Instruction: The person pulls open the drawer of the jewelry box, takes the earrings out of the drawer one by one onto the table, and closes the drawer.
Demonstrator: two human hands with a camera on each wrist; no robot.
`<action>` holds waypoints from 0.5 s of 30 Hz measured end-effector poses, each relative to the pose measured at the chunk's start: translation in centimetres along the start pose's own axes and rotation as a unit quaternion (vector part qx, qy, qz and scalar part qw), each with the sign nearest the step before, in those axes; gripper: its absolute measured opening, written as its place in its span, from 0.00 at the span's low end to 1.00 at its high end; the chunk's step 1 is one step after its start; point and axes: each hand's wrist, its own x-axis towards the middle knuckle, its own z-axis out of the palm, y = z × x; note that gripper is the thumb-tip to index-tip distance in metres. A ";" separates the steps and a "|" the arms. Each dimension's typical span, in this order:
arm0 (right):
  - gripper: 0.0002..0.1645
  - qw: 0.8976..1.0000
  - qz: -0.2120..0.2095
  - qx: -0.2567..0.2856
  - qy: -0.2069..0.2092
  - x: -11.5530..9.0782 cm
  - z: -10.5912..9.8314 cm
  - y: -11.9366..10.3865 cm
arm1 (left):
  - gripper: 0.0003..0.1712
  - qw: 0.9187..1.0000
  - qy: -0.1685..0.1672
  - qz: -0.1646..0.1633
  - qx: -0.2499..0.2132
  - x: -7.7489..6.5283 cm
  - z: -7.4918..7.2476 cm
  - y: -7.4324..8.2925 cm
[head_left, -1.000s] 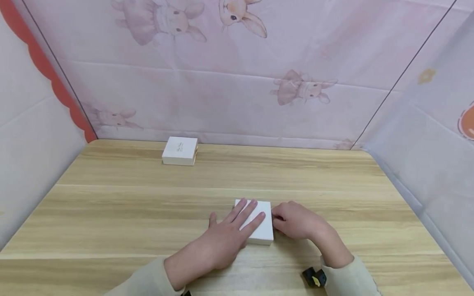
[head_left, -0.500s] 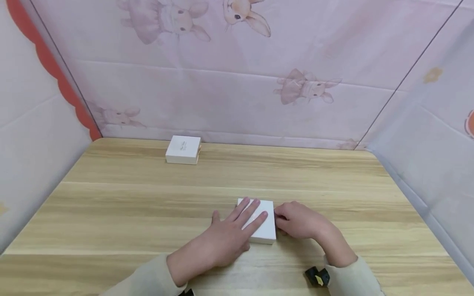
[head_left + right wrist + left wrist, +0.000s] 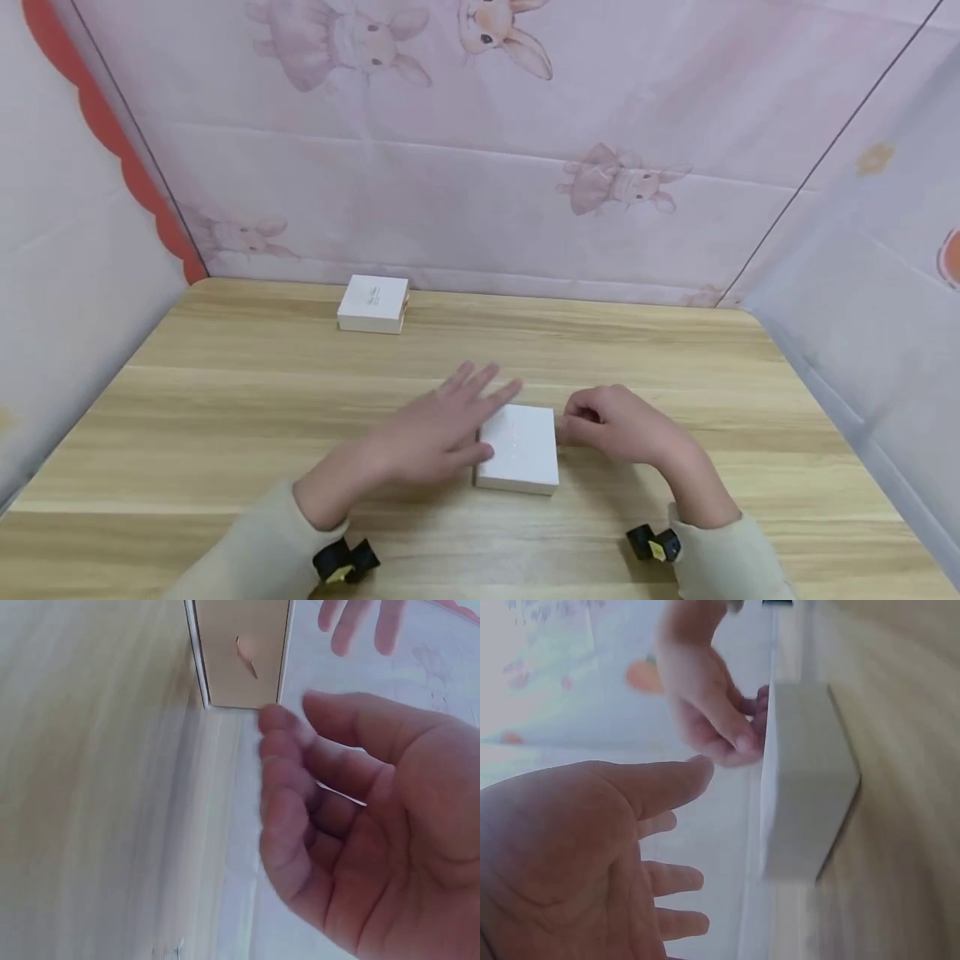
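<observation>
A flat white drawer box lies on the wooden table. In the right wrist view its tan end, with a small ribbon pull tab, faces my right hand. Loosely curled fingers of that hand are right at this end of the box, the thumb apart from them and nothing between. My left hand is over the box's left edge, its fingers spread and straight. From the left wrist view, its palm shows bare, with a gap between it and the box.
A second white box with small lettering on top stands near the table's back left edge. Behind rises a pink rabbit-print cloth, with pale cloth walls at both sides. Each sleeve carries a small black device at the wrist.
My left hand has lifted off the box top and moved left, uncovering most of it. The right hand has shifted slightly up, its thumb now parted from the fingers.
</observation>
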 end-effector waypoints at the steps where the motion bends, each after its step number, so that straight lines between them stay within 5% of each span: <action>1: 0.10 1.000 -0.003 0.004 0.011 0.3 0.0 -0.1 | 0.45 1.000 0.011 -0.001 0.001 -0.1 -0.3 -0.6; 6: 0.10 0.999 -0.017 0.007 0.029 2.8 -0.2 -1.2 | 0.42 0.998 0.063 -0.014 0.014 -0.5 -1.5 -4.3; 15: 0.13 0.997 -0.052 0.033 -0.038 9.7 -1.9 -3.4 | 0.43 0.986 0.127 -0.058 0.093 -1.3 -5.1 -12.6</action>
